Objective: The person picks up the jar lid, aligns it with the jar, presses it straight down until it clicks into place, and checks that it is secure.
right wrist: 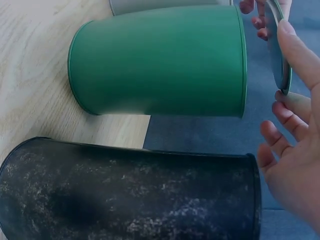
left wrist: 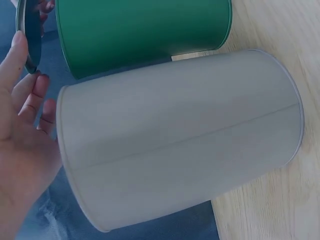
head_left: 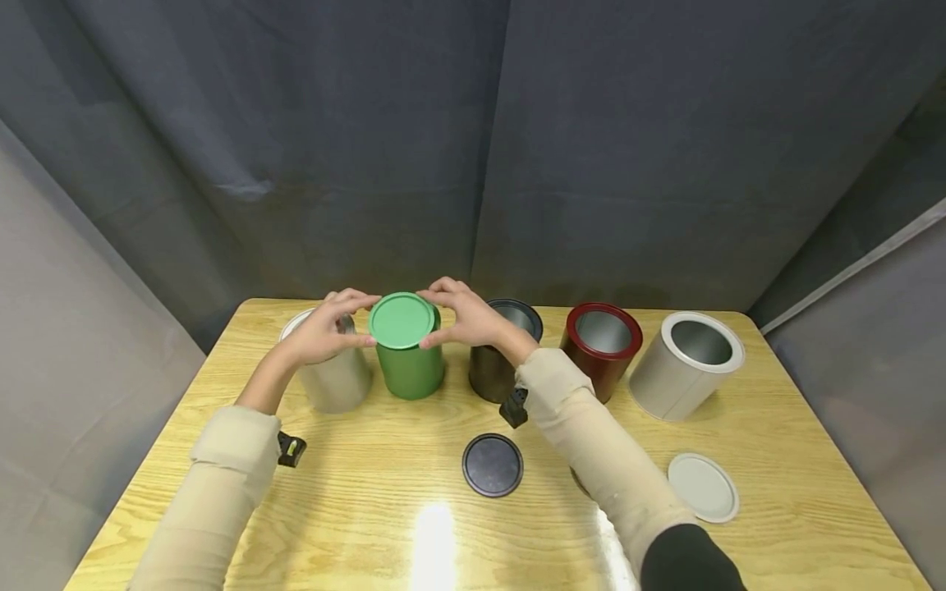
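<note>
A round green lid (head_left: 402, 320) is pinched at its rim from both sides, level above the green can (head_left: 411, 371). My left hand (head_left: 325, 330) grips the lid's left edge with thumb and fingertips, passing over the cream can (head_left: 336, 382). On the opposite edge, my right hand (head_left: 467, 316) holds it the same way, near the black can (head_left: 490, 373). Both wrist views show a gap between the lid (right wrist: 280, 50) and the top rim of the green can (right wrist: 160, 62).
Farther right stand an open dark red can (head_left: 602, 353) and an open white can (head_left: 676, 373). A black lid (head_left: 493, 465) and a white lid (head_left: 704, 487) lie on the wooden table (head_left: 355, 509). Another lid is mostly hidden under the right sleeve (head_left: 599, 443). Grey curtains (head_left: 369, 148) hang behind.
</note>
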`<act>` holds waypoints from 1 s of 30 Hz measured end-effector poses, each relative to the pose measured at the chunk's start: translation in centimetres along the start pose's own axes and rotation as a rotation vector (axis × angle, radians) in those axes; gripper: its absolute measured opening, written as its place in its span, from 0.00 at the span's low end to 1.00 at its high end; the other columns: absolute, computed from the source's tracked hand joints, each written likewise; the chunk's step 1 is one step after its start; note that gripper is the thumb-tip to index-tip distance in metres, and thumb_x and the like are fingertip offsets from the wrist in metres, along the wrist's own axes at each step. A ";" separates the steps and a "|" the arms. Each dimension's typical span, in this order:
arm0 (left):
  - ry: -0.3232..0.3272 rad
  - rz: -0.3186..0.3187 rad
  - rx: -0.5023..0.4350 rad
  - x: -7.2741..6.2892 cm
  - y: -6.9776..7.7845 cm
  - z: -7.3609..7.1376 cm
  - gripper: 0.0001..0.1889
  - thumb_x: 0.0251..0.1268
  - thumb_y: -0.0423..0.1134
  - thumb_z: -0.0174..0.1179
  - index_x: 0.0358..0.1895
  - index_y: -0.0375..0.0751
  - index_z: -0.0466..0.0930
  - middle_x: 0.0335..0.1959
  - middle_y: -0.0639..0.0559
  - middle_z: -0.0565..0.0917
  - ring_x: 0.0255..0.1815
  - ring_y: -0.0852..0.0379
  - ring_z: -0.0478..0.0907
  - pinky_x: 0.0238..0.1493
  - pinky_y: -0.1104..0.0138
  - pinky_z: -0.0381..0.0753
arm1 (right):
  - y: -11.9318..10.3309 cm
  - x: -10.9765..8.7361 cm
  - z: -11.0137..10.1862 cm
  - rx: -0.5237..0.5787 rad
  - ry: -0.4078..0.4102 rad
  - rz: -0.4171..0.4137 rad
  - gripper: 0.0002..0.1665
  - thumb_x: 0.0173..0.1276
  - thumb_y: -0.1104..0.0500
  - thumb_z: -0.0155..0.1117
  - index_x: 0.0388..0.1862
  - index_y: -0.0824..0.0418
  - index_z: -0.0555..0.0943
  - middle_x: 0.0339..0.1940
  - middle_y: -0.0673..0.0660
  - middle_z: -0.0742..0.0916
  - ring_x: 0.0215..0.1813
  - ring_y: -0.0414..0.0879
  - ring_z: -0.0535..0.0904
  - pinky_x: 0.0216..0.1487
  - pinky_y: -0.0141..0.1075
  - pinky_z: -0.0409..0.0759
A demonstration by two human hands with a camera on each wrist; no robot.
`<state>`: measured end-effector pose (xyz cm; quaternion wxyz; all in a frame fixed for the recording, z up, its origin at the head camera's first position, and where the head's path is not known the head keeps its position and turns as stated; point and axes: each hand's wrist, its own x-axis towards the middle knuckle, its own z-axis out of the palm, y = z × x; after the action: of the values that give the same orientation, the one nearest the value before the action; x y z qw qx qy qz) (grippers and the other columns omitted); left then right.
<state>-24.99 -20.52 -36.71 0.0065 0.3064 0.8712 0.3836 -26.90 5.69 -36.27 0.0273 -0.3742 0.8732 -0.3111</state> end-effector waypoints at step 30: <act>-0.146 -0.088 0.113 1.5 -0.9 -0.3 0.31 0.53 0.40 0.66 0.60 0.33 0.69 0.52 0.41 0.71 0.51 0.47 0.61 0.48 0.53 0.64 | 1.0 1.4 0.3 -0.114 -0.133 0.151 0.45 0.52 0.42 0.69 0.66 0.57 0.66 0.56 0.55 0.70 0.54 0.49 0.61 0.51 0.43 0.60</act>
<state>-26.78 -20.38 -36.81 0.0695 0.2948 0.9012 0.3099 -28.44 5.14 -36.85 0.0873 -0.3282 0.9114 -0.2324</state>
